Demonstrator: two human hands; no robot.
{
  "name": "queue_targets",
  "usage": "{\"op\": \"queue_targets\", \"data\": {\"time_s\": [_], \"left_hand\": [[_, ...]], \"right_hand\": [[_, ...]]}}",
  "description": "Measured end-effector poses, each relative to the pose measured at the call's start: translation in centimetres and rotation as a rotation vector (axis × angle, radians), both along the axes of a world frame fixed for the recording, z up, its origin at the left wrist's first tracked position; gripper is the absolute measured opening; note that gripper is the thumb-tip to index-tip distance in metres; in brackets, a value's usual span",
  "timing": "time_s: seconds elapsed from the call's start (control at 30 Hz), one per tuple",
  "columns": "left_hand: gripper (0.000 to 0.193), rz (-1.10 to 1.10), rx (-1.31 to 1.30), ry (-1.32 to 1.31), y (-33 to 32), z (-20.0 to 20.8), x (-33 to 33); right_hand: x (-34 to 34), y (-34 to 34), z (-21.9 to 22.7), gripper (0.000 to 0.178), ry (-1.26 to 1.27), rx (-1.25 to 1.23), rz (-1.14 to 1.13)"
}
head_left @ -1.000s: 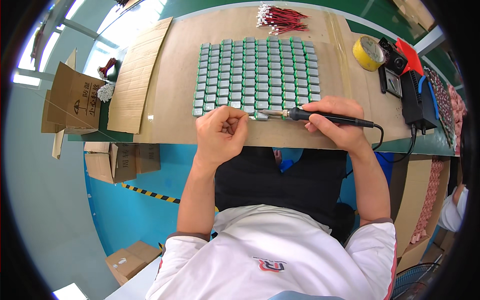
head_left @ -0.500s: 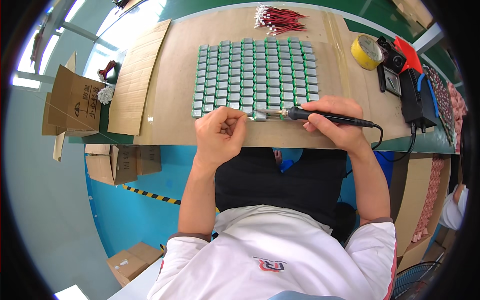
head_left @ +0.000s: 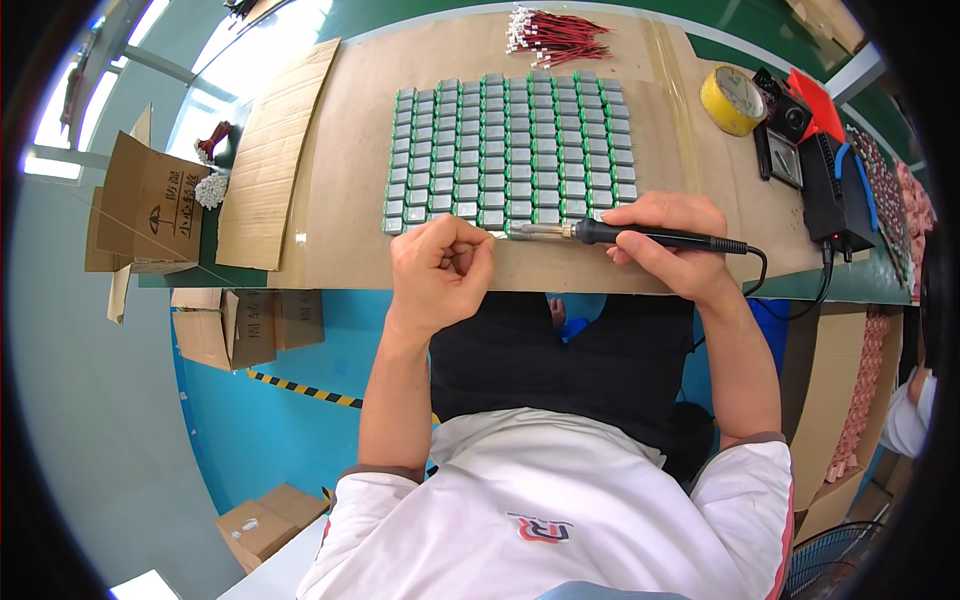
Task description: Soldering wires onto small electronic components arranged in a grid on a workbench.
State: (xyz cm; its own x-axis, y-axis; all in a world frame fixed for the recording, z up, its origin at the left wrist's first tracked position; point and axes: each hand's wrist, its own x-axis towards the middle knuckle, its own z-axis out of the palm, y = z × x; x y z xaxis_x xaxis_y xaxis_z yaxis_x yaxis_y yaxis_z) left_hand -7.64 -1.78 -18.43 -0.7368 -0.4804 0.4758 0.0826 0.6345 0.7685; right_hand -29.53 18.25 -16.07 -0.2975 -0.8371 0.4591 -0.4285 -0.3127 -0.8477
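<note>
My right hand [head_left: 672,238] grips a soldering iron [head_left: 640,235] by its black handle, the metal tip pointing left. That tip is at the near edge of a block of small grey modules with green edges [head_left: 492,148], set out in close rows. Just left of the tip, my left hand [head_left: 443,262] is closed in a pinch, its fingertips close to the front row. Something thin and pale shows at those fingertips, too small to name. My fingers and the iron partly cover the modules there.
Brown paper covers the bench [head_left: 350,180]. Red-black wires with white connectors [head_left: 560,38] lie beyond the modules. Yellow tape [head_left: 733,100] and a black soldering station [head_left: 835,195] stand right, its cord running to the iron. Left are a cardboard sheet [head_left: 275,160] and an open carton [head_left: 150,205].
The iron's tip has shifted slightly toward me at the front row. Both hands keep nearly the same place and grip.
</note>
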Motion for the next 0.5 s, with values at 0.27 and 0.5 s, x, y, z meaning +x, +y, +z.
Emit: {"op": "queue_targets", "data": {"time_s": [0.27,0.5], "left_hand": [[0.012,-0.014,-0.006,0.006,0.01,0.06,-0.04],[0.012,-0.009,-0.016,-0.005,0.03,0.08,-0.07]], "right_hand": [[-0.23,-0.17,-0.15,0.021,0.079,-0.009,0.012],[-0.2,-0.23,-0.28,0.021,0.098,-0.026,0.011]]}}
